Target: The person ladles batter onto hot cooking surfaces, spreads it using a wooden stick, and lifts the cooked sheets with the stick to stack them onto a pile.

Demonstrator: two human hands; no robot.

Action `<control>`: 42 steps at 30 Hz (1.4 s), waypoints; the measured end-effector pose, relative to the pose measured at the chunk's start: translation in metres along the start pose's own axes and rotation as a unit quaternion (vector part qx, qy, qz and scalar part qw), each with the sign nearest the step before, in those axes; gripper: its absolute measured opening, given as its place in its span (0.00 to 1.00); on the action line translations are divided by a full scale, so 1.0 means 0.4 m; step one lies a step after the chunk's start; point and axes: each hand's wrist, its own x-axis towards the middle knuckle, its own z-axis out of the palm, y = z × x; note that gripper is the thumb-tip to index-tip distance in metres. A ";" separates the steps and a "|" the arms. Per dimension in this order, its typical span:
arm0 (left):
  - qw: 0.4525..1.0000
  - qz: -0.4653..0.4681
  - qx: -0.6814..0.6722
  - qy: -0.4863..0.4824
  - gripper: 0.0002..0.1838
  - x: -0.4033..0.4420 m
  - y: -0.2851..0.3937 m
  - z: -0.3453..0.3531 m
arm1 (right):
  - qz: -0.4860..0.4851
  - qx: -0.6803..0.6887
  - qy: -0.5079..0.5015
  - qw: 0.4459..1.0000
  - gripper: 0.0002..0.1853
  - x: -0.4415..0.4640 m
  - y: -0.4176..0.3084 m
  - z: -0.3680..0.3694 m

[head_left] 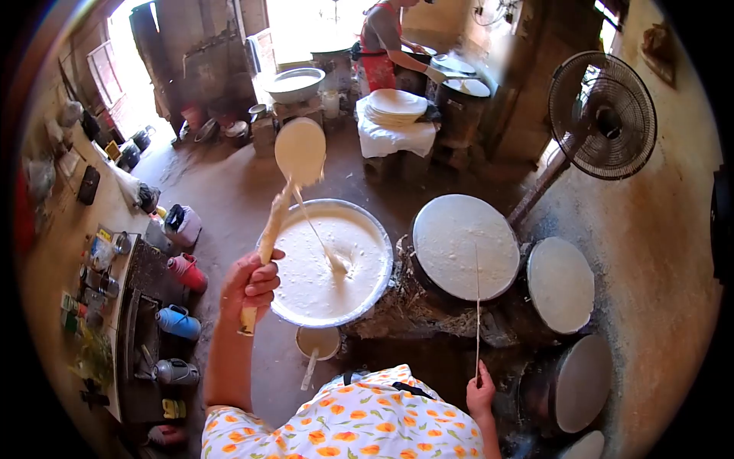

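Note:
My left hand (pixel 251 287) is closed around the wooden handle of a ladle (pixel 300 149). Its round, batter-coated head is raised above a wide metal basin (pixel 388 264), and a strand of batter trails down into the pale batter (pixel 317 287) there. Fingers pinched, my right hand (pixel 481 392) holds a thin stick (pixel 479 329) upward, low on the right. The stick's tip overlaps a round griddle (pixel 462 249) covered with a pale layer; whether it touches cannot be told. Below the basin sits a small bowl (pixel 329 338) with a light-coloured handle sticking out.
Several more round griddles (pixel 560 284) line the right side. A standing fan (pixel 604 115) is behind them. At the back, a co-worker (pixel 378 46) works over a steaming griddle, near a stack of pale round sheets (pixel 396 105). Thermos flasks (pixel 178 321) stand at left.

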 end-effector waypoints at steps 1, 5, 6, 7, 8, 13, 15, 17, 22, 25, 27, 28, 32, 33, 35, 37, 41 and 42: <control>0.994 0.041 0.101 0.018 0.19 -0.010 0.018 0.036 | -0.017 -0.011 0.004 1.000 0.25 0.002 -0.005 0.000; 0.957 0.063 0.257 0.122 0.18 -0.041 0.031 0.061 | 0.039 -0.048 -0.034 0.997 0.25 0.004 -0.068 -0.012; 0.961 0.039 0.241 0.129 0.17 -0.041 0.022 0.008 | 0.015 -0.024 -0.014 1.000 0.25 0.007 -0.042 0.002; 0.963 0.015 0.209 0.166 0.15 -0.039 0.002 -0.039 | -0.007 -0.002 0.006 1.000 0.25 -0.002 -0.025 0.008; 0.963 -0.012 0.176 0.204 0.13 -0.039 -0.022 -0.090 | 0.000 -0.005 0.003 1.000 0.25 -0.012 -0.036 0.005; 0.913 -0.121 -0.067 0.384 0.09 -0.047 -0.101 -0.366 | 0.029 -0.018 -0.016 0.999 0.25 -0.015 -0.091 -0.001; 0.888 -0.145 -0.074 0.430 0.08 -0.082 -0.094 -0.409 | 0.026 0.008 -0.015 0.999 0.25 -0.007 -0.057 0.014; 0.906 -0.129 0.044 0.401 0.08 -0.123 -0.065 -0.310 | 0.055 0.019 -0.024 0.998 0.25 -0.007 -0.060 0.013; 0.822 -0.060 0.447 0.347 0.06 -0.142 -0.059 -0.141 | 0.013 0.002 -0.006 1.000 0.25 0.007 -0.071 0.027; 0.891 -0.097 0.292 0.333 0.07 -0.083 -0.066 -0.233 | 0.007 -0.028 -0.032 0.999 0.23 0.031 -0.156 0.034; 0.923 -0.142 0.104 0.343 0.09 -0.054 -0.080 -0.297 | 0.025 -0.031 -0.039 0.998 0.23 0.033 -0.174 0.035; 0.922 -0.148 0.107 0.341 0.09 -0.055 -0.078 -0.298 | 0.038 -0.033 -0.049 0.998 0.23 0.033 -0.181 0.037; 0.968 -0.133 0.054 0.204 0.16 -0.104 -0.036 -0.210 | 0.048 -0.007 -0.044 0.998 0.24 0.021 -0.174 0.034; 0.974 -0.103 0.076 0.188 0.16 -0.106 -0.032 -0.187 | 0.051 -0.006 -0.035 0.998 0.24 0.022 -0.164 0.035; 0.977 -0.086 0.101 0.165 0.16 -0.100 -0.030 -0.176 | -0.018 -0.025 0.005 1.000 0.24 0.012 -0.129 0.044; 0.942 -0.093 0.215 0.242 0.15 -0.047 -0.043 -0.193 | 0.019 -0.020 0.011 1.000 0.25 0.004 -0.136 0.053; 0.945 -0.182 0.110 0.248 0.12 0.053 -0.060 -0.281 | 0.024 -0.014 -0.006 1.000 0.29 -0.018 -0.193 0.022; 0.943 -0.205 0.119 0.233 0.12 0.093 -0.069 -0.268 | -0.001 -0.040 0.013 0.999 0.31 -0.028 -0.218 0.018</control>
